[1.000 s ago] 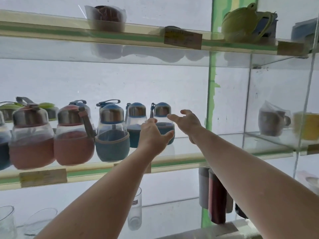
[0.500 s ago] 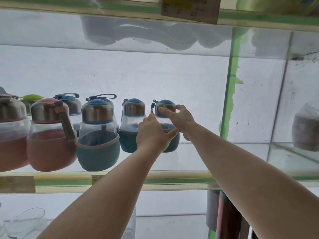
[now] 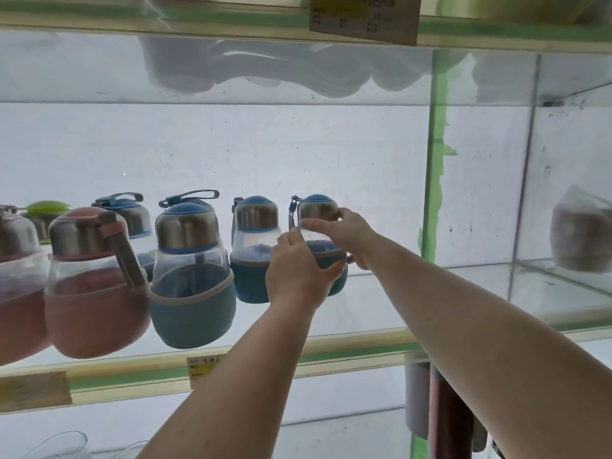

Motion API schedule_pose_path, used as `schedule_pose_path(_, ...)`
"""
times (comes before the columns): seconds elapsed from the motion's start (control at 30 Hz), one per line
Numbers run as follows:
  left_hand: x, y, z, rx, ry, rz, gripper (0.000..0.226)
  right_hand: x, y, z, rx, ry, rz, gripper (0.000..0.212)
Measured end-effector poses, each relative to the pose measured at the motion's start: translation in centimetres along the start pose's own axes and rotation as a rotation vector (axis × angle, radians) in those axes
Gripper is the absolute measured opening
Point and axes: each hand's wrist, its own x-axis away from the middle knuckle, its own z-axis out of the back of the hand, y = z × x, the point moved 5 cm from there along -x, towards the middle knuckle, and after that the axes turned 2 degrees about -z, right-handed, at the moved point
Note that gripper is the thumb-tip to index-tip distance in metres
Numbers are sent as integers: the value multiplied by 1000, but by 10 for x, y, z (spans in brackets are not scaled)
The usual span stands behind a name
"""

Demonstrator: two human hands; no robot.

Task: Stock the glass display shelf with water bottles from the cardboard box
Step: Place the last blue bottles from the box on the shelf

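Now I cup the bottle (image 3: pixel 326 256) with both hands, left (image 3: pixel 299 273) round its belly, right (image 3: pixel 344 231) fingers curled at the cap, and should square it gently beside its neighbour (image 3: pixel 253 253) on the shelf (image 3: pixel 364 349)

A single head-worn view looks forward and slightly upward at the glass display shelf with green-taped front edge (image 3: pixel 331 351), from close range, about arm's reach. The shelf's front edge crosses the lower frame; the glass board above it fills the top. Both forearms enter from the bottom, reaching over that edge.
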Motion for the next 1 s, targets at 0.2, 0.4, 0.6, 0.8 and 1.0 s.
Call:
schedule_pose_path(0.2, 3, 0, 1, 180, -28, 15, 95, 15, -2, 8, -22, 105, 53, 54)
schedule_pose_path(0.4, 19, 6, 25, 221, 2, -5, 98, 48, -23, 13, 21, 72, 70, 56)
schedule_pose_path(0.6, 42, -1, 58, 188, 13, -1, 93, 72, -33, -7, 66, 41, 44, 55)
schedule_pose_path(0.8, 57, -15, 82, 32, -39, -26, 86, 87, -32, -34, 93, 23, 37, 52)
schedule_pose_path(1.0, 64, -17, 95, -225, -9, -127, 83, 92, -35, -47, 43, 43, 61, 48)
